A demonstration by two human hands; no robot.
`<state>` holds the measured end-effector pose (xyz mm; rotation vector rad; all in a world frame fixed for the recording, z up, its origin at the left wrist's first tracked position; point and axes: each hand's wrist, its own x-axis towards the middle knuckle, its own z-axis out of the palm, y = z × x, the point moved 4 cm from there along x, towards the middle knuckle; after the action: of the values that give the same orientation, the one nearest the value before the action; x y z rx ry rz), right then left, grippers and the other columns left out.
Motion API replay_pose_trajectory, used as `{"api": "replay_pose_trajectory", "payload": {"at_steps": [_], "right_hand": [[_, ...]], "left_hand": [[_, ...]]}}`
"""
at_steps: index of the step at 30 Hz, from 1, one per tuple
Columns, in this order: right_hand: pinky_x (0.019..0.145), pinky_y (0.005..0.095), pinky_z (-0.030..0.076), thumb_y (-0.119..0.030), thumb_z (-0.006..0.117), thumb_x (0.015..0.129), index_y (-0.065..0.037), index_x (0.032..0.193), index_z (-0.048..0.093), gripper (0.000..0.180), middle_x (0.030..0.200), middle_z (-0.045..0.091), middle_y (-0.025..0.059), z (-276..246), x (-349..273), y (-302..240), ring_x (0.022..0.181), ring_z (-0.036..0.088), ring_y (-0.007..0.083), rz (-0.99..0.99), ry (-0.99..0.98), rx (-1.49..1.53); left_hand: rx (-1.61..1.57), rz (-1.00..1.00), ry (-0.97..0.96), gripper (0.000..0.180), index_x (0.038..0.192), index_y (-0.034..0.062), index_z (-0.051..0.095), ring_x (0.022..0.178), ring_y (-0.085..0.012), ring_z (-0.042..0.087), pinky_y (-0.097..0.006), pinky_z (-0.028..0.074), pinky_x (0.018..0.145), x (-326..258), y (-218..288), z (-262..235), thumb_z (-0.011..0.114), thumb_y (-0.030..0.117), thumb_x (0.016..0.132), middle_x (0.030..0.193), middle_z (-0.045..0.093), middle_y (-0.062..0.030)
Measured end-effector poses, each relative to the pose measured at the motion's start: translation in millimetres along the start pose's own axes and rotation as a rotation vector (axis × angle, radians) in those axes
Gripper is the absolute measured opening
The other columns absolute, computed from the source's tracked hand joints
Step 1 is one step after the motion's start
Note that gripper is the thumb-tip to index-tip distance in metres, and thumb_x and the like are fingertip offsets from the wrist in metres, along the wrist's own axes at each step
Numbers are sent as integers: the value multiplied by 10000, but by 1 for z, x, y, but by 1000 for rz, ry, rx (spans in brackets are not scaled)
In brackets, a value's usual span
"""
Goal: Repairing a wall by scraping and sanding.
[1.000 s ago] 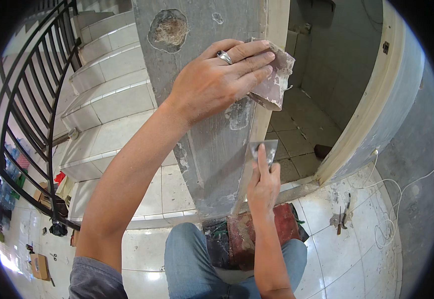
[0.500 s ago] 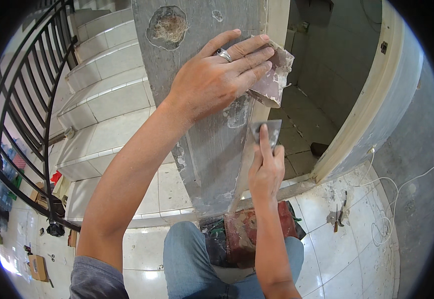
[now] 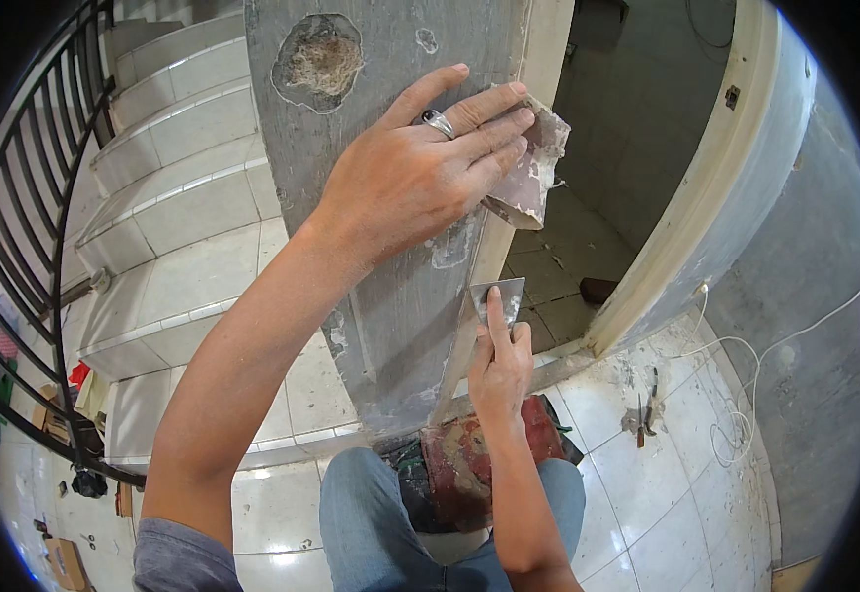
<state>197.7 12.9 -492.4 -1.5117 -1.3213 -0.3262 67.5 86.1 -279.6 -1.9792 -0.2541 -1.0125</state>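
My left hand [image 3: 405,173] lies back-up over the grey wall [image 3: 400,335]. Its fingers stretch across a purplish-grey angular piece of board [image 3: 521,192] with whitish crusted edges; the thumb is hidden. A ring sits on one finger. Lower down, my right hand [image 3: 501,370] grips a putty knife [image 3: 499,296], index finger laid along its flat metal blade. The blade is at the wall's corner by the cream door frame [image 3: 489,259]; whether it touches is unclear. Above my left hand, a rough hole [image 3: 323,61] breaks the wall surface.
White tiled stairs [image 3: 188,212] with a black railing [image 3: 30,227] rise at the left. A doorway stands open at the right. Between my knees is a stained reddish bag-like thing [image 3: 457,472]. Tools [image 3: 644,419] and a white cable [image 3: 750,395] lie on the right floor.
My right hand and the putty knife have moved down along the wall's corner. My left hand stays on the board piece, and the whole view has shifted slightly.
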Motion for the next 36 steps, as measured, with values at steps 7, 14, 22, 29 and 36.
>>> {"api": "replay_pose_trajectory", "payload": {"at_steps": [7, 14, 22, 29, 36], "right_hand": [[580, 439, 463, -148, 650, 995, -235, 1511, 565, 530, 828, 440, 125, -5, 13, -10, 643, 497, 306, -20, 56, -29], [598, 461, 475, -143, 649, 997, -228, 1515, 556, 534, 864, 469, 152, -14, 42, -35, 659, 529, 341, -33, 61, 0], [600, 445, 468, -143, 666, 993, -205, 1501, 575, 521, 844, 452, 140, -5, 22, -21, 654, 490, 315, -31, 77, 66], [590, 443, 458, -137, 688, 974, -220, 1497, 580, 540, 844, 449, 133, -7, 11, -5, 642, 482, 308, -6, -2, 109], [601, 388, 420, -69, 646, 995, -152, 1481, 594, 496, 807, 444, 122, -22, 44, -28, 657, 456, 266, -14, -11, 154]], "left_hand": [[-34, 0, 2, 351, 1197, 158, 746, 1435, -109, 495, -436, 314, 1251, 2, 2, 2, 627, 137, 868, 1433, 649, 52], [-43, 3, -4, 353, 1197, 144, 744, 1433, -122, 501, -453, 291, 1253, 4, -4, 1, 620, 134, 867, 1427, 654, 45], [54, 37, 24, 338, 1200, 146, 742, 1453, -136, 475, -444, 292, 1256, 34, -28, -3, 637, 116, 880, 1429, 648, 41], [146, 114, -1, 314, 1210, 122, 741, 1461, -130, 459, -402, 311, 1252, 41, -34, -6, 594, 129, 933, 1439, 638, 42], [289, 182, -100, 382, 1313, 17, 684, 1407, -275, 545, -441, 409, 1178, 62, -44, -9, 597, 163, 972, 1423, 644, -133]]}}
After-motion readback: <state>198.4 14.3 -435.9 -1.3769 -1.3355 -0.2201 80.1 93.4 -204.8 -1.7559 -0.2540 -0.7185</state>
